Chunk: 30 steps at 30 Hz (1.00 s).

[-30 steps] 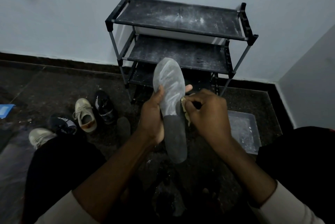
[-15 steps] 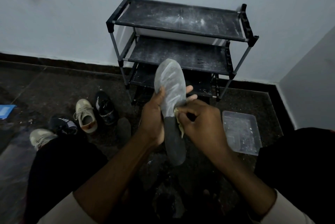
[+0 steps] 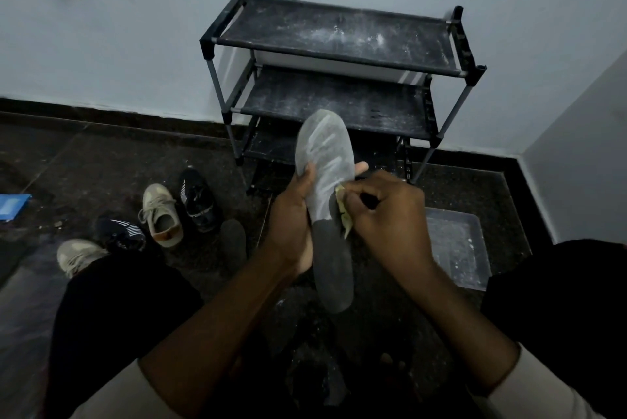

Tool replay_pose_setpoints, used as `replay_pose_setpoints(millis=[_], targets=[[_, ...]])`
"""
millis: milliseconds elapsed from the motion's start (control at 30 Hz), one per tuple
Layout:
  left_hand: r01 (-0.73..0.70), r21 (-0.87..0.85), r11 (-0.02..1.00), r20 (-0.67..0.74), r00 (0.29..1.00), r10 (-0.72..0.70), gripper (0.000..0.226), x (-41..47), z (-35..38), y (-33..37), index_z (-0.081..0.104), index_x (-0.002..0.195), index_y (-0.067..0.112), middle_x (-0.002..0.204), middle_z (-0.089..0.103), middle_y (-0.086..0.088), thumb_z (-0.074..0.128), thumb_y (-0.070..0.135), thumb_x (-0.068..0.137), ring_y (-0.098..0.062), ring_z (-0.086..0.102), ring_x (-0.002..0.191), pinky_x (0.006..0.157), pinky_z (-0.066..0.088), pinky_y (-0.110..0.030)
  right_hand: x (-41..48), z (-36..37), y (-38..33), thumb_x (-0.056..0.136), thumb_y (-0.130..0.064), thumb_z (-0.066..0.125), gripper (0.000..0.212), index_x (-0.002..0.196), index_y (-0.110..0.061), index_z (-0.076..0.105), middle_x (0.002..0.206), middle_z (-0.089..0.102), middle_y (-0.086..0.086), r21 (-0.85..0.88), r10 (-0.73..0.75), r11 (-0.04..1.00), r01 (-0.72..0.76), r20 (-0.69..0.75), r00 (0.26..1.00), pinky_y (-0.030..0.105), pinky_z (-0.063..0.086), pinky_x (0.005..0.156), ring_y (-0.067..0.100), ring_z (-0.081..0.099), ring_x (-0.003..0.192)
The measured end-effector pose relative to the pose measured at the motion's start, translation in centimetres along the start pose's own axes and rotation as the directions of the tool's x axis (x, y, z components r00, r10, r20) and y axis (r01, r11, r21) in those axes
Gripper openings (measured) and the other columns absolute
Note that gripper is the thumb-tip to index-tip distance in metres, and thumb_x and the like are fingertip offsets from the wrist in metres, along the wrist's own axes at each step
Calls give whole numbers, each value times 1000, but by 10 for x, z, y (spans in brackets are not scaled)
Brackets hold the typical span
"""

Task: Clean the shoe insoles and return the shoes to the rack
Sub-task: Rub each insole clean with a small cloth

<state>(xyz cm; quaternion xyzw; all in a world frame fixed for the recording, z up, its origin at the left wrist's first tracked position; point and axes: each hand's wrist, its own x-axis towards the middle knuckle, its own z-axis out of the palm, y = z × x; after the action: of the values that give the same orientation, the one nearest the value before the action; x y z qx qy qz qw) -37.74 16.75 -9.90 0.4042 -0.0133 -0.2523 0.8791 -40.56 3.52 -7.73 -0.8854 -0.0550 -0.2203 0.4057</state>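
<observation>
Rack: the black three-tier metal-framed shoe rack (image 3: 339, 42) stands against the pale wall, all visible shelves bare of shoes and streaked with white dust. You sit facing it, likely so that returns are a short reach.

Tray: a clear shallow plastic tray (image 3: 475, 269) lies on the dark floor by your right knee, whitish residue inside; probably kept close to catch what you wipe off.

Shoes: the beige lace-up sneaker (image 3: 161, 215) and the black sneaker with white lettering (image 3: 198, 201) sit side by side left of the rack; a second beige sneaker (image 3: 79, 256) and the dark sneaker with white stripes (image 3: 120, 235) lie nearer your left knee. All wait off the rack.

Insole: the long grey foam insole (image 3: 325, 201) is held up in front of you, between you and the rack. Long axis runs near-upright in the view, dusty pale toe end pointing away toward the rack, darker heel end toward your lap.

Left hand: your left hand (image 3: 291, 232) is wrapped round the insole's mid-section, thumb on the face, fingertips showing past the far edge; it steadies the piece for wiping.

Right hand: your right hand (image 3: 390, 215) is closed in a pinch on the cloth, pressed to the insole's right edge.

Cloth: a small yellowish scrap of cloth (image 3: 342, 211), touching the insole where pale meets dark; by my judgement, the toe half remains to clean.
</observation>
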Motion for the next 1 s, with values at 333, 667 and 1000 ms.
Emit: replay_pose_setpoints(millis=[333,667,1000], targets=[[5,-12,1000,9,1000,-5,59,-1,2,-2,35,152,3,148,48,-24,23,43,109,-39,44,140,121,25,-57,-1,0,0,86,-6,76,9,85,-14,81,85,74,-3,68,5,998,-6,28,1000,33,56,73,6,68,77],[1,3,1000,-29,1000,-1,60,-3,7,-1,40,149,0,146,52,-23,24,43,109,-37,48,138,120,29,-54,-1,-2,-1,86,-6,77,11,90,-16,81,88,75,-6,132,19,991,-25,40,999,26,56,76,2,68,81],[-14,26,1000,-22,1000,15,62,-1,7,1,44,146,-1,146,51,-24,24,44,109,-39,46,138,120,28,-56,-5,-3,-5,89,-7,74,22,108,-18,76,96,73,-7,200,28,979,-47,92,995,23,57,81,3,68,88]])
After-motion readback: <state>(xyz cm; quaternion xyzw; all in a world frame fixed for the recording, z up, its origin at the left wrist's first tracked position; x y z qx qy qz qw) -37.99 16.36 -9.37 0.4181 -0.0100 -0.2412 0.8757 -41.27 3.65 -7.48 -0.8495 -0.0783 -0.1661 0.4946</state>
